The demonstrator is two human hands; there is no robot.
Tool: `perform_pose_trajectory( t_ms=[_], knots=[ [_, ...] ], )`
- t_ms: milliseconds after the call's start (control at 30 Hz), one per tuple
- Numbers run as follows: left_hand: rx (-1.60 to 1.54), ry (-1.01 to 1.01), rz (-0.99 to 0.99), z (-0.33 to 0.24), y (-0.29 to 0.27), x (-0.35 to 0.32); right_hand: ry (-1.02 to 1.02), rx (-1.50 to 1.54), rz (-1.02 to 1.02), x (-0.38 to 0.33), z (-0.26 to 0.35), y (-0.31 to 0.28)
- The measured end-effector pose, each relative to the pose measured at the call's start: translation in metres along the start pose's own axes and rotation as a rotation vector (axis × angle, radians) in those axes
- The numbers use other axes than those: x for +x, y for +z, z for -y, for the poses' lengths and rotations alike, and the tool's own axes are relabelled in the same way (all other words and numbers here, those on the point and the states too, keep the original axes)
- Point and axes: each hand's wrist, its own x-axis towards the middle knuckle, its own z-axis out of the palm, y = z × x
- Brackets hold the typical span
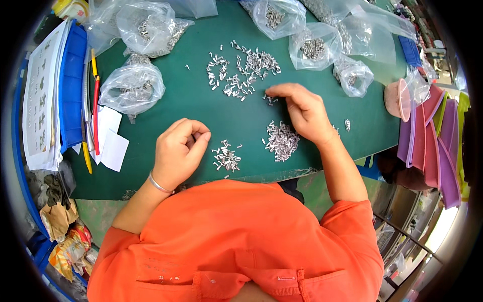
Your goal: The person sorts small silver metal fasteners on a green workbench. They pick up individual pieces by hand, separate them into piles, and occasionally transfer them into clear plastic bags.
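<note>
Small silvery metal parts lie on a green table point(201, 105). A wide loose scatter of parts point(241, 73) spreads at the middle back. Two tighter piles lie near me: a small pile point(226, 157) and a denser pile point(282, 141). My left hand point(178, 151) rests curled beside the small pile, fingertips pinched together; whether a part sits in them I cannot tell. My right hand point(299, 110) lies palm down above the denser pile, its fingertips touching a few parts point(270, 99) at the scatter's edge.
Clear plastic bags of metal parts point(133, 88) point(314, 48) point(354, 75) ring the back of the table. A blue tray point(73, 85) with papers, white slips point(113, 141) and red and yellow sticks lie at left. Pink and purple trays point(432, 136) stack at right.
</note>
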Motion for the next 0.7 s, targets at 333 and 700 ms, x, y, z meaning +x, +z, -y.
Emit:
perform_pose_trajectory(
  t_ms=[333,700],
  knots=[
    [0.043,-0.035,0.148,-0.006,-0.005,0.008,0.074,-0.129,-0.223,-0.015,0.001,0.009],
    [0.2,0.293,0.186,-0.032,0.012,0.047,0.183,-0.039,-0.258,-0.021,0.005,0.008]
  ],
)
